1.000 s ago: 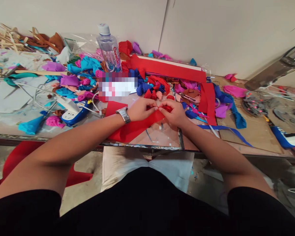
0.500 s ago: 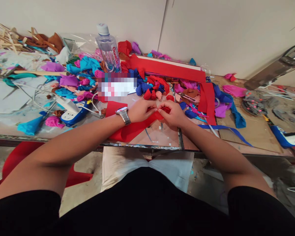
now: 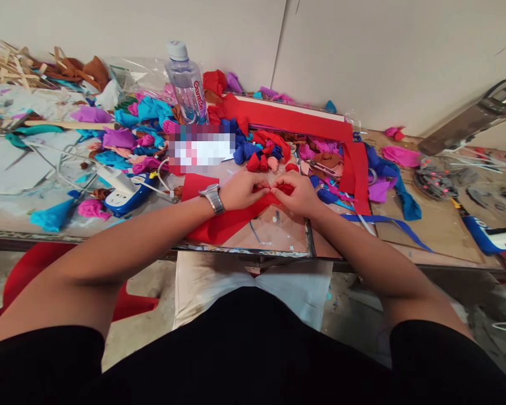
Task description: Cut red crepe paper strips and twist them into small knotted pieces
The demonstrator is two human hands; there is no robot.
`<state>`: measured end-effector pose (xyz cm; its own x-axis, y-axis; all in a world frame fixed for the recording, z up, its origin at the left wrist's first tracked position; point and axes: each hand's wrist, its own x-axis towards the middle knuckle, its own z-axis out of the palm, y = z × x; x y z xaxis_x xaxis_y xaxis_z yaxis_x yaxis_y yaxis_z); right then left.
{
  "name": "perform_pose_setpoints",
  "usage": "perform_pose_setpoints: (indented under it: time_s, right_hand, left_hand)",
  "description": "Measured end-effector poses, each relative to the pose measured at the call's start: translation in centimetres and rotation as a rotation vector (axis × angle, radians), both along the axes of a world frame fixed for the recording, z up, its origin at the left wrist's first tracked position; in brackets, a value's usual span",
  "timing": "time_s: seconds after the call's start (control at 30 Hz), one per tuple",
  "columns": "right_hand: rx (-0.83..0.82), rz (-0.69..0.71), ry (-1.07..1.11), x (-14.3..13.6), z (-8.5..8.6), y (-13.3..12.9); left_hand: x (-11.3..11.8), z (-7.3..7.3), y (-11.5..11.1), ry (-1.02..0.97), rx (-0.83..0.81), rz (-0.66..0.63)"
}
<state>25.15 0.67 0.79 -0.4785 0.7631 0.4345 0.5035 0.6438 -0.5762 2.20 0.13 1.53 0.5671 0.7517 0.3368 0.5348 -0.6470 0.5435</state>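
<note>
My left hand [image 3: 245, 191], with a metal-band watch [image 3: 213, 198] on its wrist, is closed in a pinch on a long strip of red crepe paper [image 3: 230, 223]. Facing it, my right hand [image 3: 296, 192] also pinches the red paper, thumb and fingertips nearly touching those of the left. The strip runs from between the fingers down to the left, under my left forearm, and lies on the table. Small rolled red, blue and peach paper pieces [image 3: 261, 162] sit just beyond the fingertips.
A clear water bottle [image 3: 185, 84] stands at the back. A blue-and-white power strip [image 3: 129, 194] with cables lies to the left. A cutter knife [image 3: 322, 167] rests among scraps. Cardboard [image 3: 434, 225] and a dark bottle [image 3: 468, 118] are at the right.
The fingertips of both hands have shifted slightly where they meet on the red paper. Everything else stays in place.
</note>
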Motion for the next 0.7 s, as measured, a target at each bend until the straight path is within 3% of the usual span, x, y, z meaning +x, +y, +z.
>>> perform_pose_setpoints:
  time_s: [0.7]
  right_hand:
    - [-0.067,0.0,0.021,0.27,-0.08,0.33]
  left_hand:
    - [-0.37,0.28,0.48,-0.038,-0.138,-0.053]
